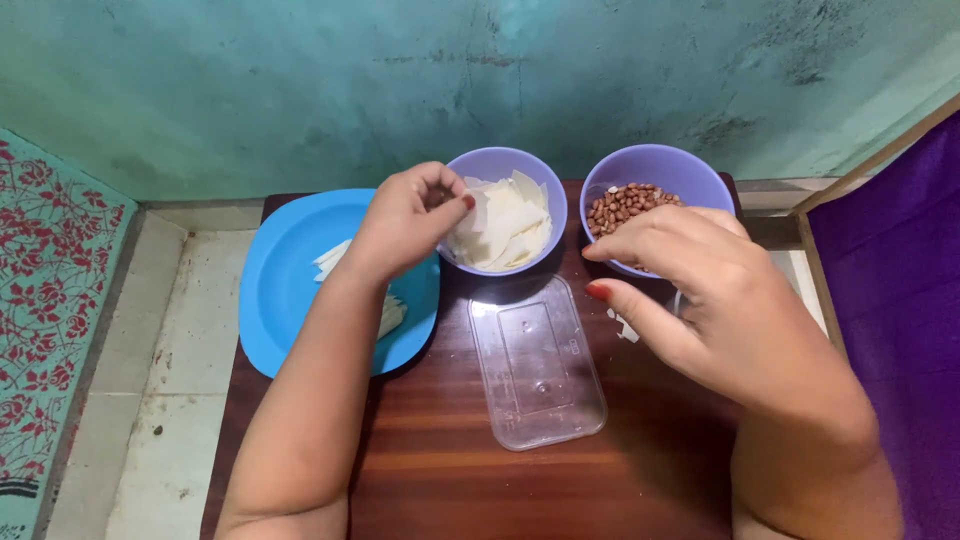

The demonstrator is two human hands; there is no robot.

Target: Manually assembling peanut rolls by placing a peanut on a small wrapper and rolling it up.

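Two lilac bowls sit at the back of the wooden counter (520,480). The left hand (405,220), grip pinched on a thin white slice (478,208), rests at the rim of the bowl of pale, flat, angular slices (505,210). The right hand (700,290), grip loosely open and empty, hovers beside the peanut bowl (650,190).
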